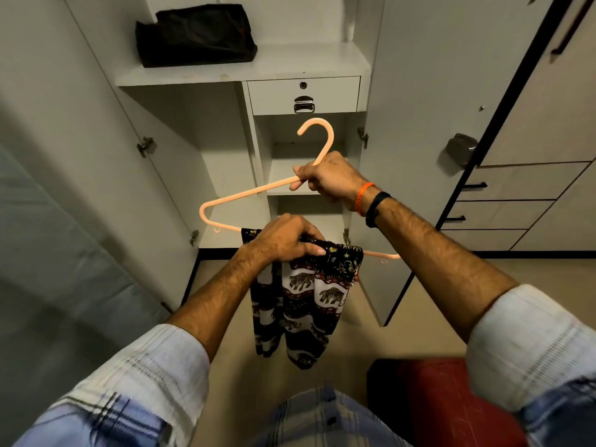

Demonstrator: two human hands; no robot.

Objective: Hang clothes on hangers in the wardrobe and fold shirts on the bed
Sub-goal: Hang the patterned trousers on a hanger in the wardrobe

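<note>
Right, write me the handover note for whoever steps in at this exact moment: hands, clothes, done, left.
Right hand: grips the peach plastic hanger at the neck below its hook, holding it up in front of the open white wardrobe.
Left hand: fingers pinch the dark elephant-print trousers at the hanger's bottom bar.
Done: trousers are draped over the bar, both ends hanging down.
Left: hang the hanger in the wardrobe; no rail is in view. A folded black cloth sits on the upper shelf. No bed or shirts visible here.
</note>
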